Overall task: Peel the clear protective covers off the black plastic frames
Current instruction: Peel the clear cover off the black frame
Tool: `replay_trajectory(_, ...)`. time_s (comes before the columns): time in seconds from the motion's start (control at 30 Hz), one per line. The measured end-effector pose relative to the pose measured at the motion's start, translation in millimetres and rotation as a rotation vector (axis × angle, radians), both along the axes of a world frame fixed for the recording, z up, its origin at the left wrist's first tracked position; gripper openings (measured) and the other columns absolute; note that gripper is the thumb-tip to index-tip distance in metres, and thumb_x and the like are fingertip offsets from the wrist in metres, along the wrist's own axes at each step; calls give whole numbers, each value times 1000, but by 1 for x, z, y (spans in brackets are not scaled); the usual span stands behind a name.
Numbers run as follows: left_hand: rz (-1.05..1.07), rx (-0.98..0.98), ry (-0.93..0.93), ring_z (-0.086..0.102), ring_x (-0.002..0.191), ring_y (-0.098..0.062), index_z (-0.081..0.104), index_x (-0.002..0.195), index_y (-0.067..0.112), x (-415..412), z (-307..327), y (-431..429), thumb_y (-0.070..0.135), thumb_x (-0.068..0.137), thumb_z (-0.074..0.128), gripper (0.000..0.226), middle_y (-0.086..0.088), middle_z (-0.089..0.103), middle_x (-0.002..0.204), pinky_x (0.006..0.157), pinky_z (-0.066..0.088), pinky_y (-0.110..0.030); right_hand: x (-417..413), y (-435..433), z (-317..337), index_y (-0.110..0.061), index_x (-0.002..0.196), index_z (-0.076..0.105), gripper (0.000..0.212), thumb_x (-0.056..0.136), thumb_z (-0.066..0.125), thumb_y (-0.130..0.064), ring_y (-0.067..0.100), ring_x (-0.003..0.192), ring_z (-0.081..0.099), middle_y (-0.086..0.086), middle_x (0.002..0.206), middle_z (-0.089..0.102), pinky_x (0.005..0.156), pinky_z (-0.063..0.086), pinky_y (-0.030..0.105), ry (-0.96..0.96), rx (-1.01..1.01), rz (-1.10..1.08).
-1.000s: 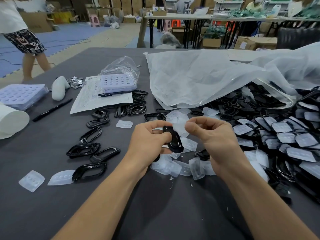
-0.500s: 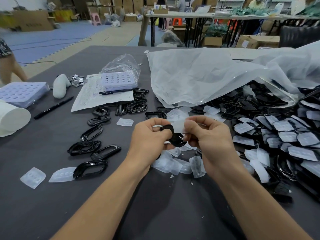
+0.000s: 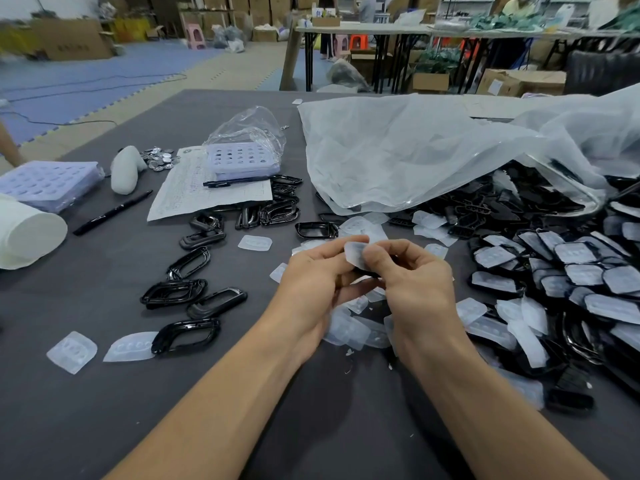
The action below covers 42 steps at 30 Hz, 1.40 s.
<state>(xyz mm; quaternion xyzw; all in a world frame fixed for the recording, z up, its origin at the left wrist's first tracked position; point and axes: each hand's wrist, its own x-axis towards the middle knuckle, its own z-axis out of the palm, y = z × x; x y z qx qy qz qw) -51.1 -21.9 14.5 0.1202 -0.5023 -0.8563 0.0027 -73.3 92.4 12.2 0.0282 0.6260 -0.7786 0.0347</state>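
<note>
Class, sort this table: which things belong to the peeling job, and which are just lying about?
Job: left hand, right hand, clear cover, held frame, covered frames, peeled frames.
Lying about: pen, paper sheet, purple tray, coins, white cup.

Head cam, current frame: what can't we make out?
Head view: black frame nearly all hidden by the left hand and right hand; whether the clear cover is fully off cannot be told.
Head view: paper sheet, print too small to read.
Head view: pile of covered frames cut off by the right edge, partly under the plastic bag.
</note>
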Motion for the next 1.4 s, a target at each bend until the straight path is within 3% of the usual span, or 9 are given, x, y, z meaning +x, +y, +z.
replay_trajectory(0.2,-70,169,9,77,99,-29,69,120,-6,1,1,-4,8,102,50,29,-22,76,112,80,64,-34,-5,0,-6,-22,71,75,18,86,80,-13,14,65,65,0,68,71,67,56,31,91,112,-104)
replay_trajectory(0.37,-63,199,32,76,98,-32,68,120,-9,1,3,-3,8,101,47,33,-23,75,110,79,63,-36,-6,-1,-9,-26,78,73,7,82,78,-24,28,73,71,-1,71,74,70,62,45,164,228,-172)
replay_trajectory(0.5,-54,197,42,76,100,-31,68,121,-9,3,3,-3,9,101,48,34,-22,75,110,80,63,-35,-6,1,-8,-30,80,72,5,77,74,-32,19,69,70,-5,72,73,65,61,35,230,286,-170)
replay_trajectory(0.7,-39,194,30,77,97,-28,68,121,-6,3,2,-3,8,102,47,33,-20,77,110,77,63,-33,-6,4,-7,-25,77,73,12,83,80,-16,23,73,70,-2,76,74,65,59,32,249,298,-147)
replay_trajectory(0.83,-29,120,20,74,82,-21,74,112,0,3,2,-2,-2,94,50,30,-17,76,93,74,63,-30,-1,3,-6,-24,75,71,14,85,80,-22,7,63,68,-11,70,72,57,51,14,288,391,-187)
replay_trajectory(0.97,29,1,16,51,46,-10,77,103,2,2,0,1,-17,89,50,36,-5,52,61,67,62,-25,3,-2,-7,-29,85,56,18,86,75,-27,3,65,64,-16,78,69,58,46,13,291,445,-216)
replay_trajectory(1.13,44,8,28,61,50,-13,79,99,5,-1,0,1,-18,91,49,38,-12,59,74,70,63,-28,-4,3,-2,-32,86,60,15,78,67,-22,15,60,64,-4,72,71,62,54,39,142,247,-92)
replay_trajectory(1.3,22,-96,39,78,76,-18,76,108,6,0,0,-2,-15,93,51,36,-10,80,91,70,61,-24,-12,14,4,-26,70,71,23,81,70,-6,11,56,64,-3,64,71,60,54,33,107,268,-21)
replay_trajectory(1.4,106,-302,13,74,72,-8,82,99,14,1,0,-5,-5,93,63,28,-1,80,83,64,58,-20,-12,15,4,-20,68,71,27,84,71,2,15,51,65,-1,63,71,57,56,34,82,256,-11)
